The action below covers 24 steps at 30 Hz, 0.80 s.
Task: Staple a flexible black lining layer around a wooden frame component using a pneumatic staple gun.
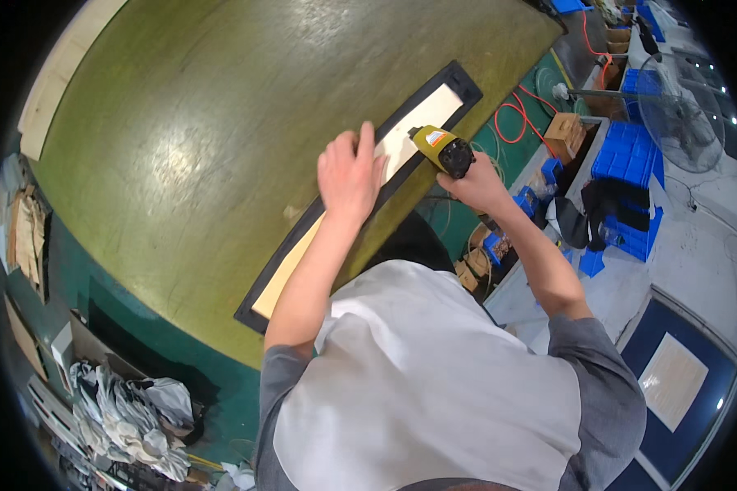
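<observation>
A long, narrow pale board (434,110) with a raised black border (461,80) lies slantwise across the table's near right part. My right hand (477,186) is wrapped round the handle of a yellow and black power drill (442,149). The drill's nose points left, down at the board's pale face; whether its bit touches is too small to tell. My left hand (350,176) rests over the middle of the board, left of the drill, with its fingers apart. My left forearm covers part of the board's lower half.
The green tabletop (188,155) has a rounded edge. Pale wooden strips (65,78) lie at its far left. To the right are blue bins (624,152), a fan (680,110), a red hose (512,131) and a wooden box (565,135). Crumpled cloth (127,417) lies at lower left.
</observation>
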### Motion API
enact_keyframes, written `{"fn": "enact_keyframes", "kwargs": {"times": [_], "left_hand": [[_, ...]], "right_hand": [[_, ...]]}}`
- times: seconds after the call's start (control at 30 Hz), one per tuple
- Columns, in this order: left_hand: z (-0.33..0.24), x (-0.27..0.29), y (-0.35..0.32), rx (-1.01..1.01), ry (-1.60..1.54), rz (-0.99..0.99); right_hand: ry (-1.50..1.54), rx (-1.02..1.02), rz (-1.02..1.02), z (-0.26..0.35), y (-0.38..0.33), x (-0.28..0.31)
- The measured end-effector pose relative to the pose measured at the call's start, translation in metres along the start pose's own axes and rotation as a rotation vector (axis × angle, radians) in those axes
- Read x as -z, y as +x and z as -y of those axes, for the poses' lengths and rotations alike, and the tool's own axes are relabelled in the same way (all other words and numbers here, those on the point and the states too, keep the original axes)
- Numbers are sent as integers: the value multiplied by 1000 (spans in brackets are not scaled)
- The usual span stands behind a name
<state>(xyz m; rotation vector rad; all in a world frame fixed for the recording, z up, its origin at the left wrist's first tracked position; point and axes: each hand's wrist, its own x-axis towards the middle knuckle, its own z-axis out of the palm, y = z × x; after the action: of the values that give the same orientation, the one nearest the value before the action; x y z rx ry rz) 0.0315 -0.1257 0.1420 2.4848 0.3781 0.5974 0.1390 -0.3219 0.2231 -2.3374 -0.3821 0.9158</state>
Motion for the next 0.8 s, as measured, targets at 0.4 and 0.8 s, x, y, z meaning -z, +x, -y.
{"fn": "enact_keyframes", "kwargs": {"times": [0.4, 0.8], "left_hand": [[-29, -34, -3, -48, 137, 217], [-24, -35, -14, -26, 110, 195]], "right_hand": [[82, 100, 111, -24, 30, 36], [79, -54, 169, -1, 60, 35]]}}
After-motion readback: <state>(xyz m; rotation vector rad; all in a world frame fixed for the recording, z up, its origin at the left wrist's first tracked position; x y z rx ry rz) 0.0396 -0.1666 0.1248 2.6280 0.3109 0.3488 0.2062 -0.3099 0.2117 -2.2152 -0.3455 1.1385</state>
